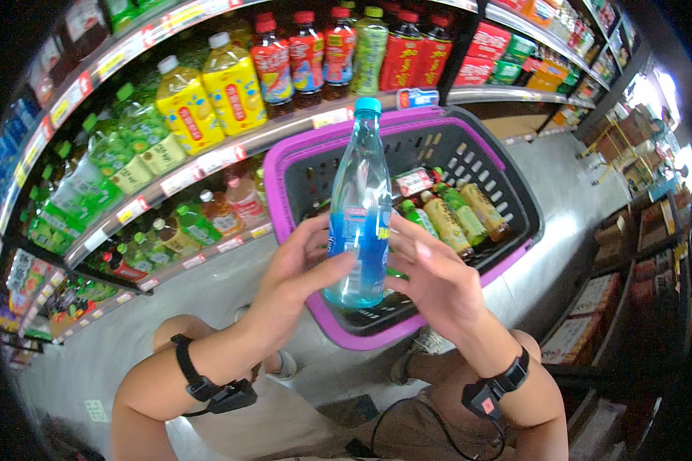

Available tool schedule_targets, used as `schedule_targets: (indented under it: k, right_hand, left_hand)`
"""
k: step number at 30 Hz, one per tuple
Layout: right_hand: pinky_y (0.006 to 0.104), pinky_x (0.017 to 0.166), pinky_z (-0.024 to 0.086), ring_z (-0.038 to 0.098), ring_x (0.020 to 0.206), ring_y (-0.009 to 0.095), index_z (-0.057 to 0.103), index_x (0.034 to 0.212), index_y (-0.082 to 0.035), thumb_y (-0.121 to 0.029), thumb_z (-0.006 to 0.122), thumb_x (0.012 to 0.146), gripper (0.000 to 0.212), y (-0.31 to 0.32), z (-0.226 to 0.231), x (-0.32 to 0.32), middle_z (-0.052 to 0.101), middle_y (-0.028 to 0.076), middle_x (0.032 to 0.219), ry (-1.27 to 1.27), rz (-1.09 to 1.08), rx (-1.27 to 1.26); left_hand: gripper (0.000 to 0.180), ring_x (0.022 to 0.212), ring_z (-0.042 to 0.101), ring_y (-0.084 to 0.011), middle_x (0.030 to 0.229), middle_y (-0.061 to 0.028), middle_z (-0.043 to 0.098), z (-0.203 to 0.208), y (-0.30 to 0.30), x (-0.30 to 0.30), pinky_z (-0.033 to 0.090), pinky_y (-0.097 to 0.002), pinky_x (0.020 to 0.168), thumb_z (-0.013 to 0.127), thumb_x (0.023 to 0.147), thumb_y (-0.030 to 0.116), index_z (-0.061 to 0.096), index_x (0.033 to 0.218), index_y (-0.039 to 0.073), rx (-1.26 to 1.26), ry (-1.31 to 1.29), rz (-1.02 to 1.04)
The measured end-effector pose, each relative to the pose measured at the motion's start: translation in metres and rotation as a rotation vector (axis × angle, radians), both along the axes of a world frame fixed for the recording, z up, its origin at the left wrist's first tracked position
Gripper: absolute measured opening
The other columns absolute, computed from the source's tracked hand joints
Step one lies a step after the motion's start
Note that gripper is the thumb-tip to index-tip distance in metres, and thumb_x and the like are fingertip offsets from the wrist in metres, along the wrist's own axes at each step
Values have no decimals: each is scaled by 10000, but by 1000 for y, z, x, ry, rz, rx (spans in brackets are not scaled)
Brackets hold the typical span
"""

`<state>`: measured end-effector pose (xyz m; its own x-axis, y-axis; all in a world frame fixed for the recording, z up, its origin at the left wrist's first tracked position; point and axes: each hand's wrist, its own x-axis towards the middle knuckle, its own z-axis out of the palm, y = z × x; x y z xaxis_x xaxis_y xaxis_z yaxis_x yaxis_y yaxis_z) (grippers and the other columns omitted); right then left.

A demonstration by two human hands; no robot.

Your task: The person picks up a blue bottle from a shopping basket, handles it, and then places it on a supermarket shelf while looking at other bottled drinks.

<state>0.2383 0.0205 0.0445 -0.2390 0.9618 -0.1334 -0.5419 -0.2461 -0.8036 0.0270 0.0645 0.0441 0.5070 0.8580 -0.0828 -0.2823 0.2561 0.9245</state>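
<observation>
Shop shelves (287, 132) ahead; left grip (294, 270), right grip (446, 280) holding a blue bottle (359, 219)

L hand (291, 270) & R hand (444, 284) approx. level, fingers (309, 229) curled, forearms (242, 342) angled in, elbows bent.

This is a shop: shelves (515, 95) of bottled drinks (235, 88), price labels (181, 180), a shopping basket (279, 201).

Clear bluish bottle (361, 211); turquoise cap (367, 106) on, uppermost; held over basket (347, 338)
</observation>
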Motion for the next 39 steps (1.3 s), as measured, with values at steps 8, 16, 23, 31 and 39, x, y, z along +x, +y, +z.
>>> schedule_targets:
  k: [8, 16, 23, 31, 39]
  right_hand:
    - [442, 1044, 447, 540, 1274, 266, 574, 1339, -11, -305, 632, 920, 515, -31, 21, 21, 571, 139, 1388, -173, -8, 98]
    - [345, 942, 503, 612, 1162, 201, 579, 1311, 8, -169, 682, 926, 436, -29, 16, 25, 627, 111, 1307, -321, -129, -20]
    - [310, 893, 491, 632, 1019, 149, 582, 1267, 5, -191, 745, 887, 457, -5, -6, 0, 664, 72, 1142, -395, -137, -150]
    - [332, 785, 530, 679, 853, 174, 690, 1078, 3, -248, 792, 805, 385, 50, -20, 35, 721, 88, 976, -617, -287, -29]
    - [429, 911, 537, 666, 1069, 362, 675, 1133, -39, -477, 858, 636, 687, 99, -108, 168, 692, 198, 1156, -2002, -163, -264]
  left_hand:
    - [434, 1033, 674, -214, 1172, -105, 673, -25, 5, 26, 551, -383, 910, 606, 958, 342, 558, 1274, 49, -445, -249, -152]
    - [472, 1069, 658, -214, 1222, -102, 648, -17, -8, 36, 537, -389, 923, 602, 957, 313, 512, 1343, 57, -238, -203, -187]
    - [709, 1400, 385, -206, 1559, -93, 370, -15, -8, 11, 288, -375, 1149, 580, 984, 291, 246, 1564, 56, -250, -72, -255]
    - [437, 1234, 516, -157, 1322, -55, 581, -13, -8, -4, 398, -296, 1039, 614, 979, 234, 546, 1366, 45, 20, 338, -213]
    - [262, 969, 598, -86, 1049, -22, 688, -26, -11, 2, 457, -243, 854, 607, 990, 248, 659, 1119, 26, 62, 314, -297]
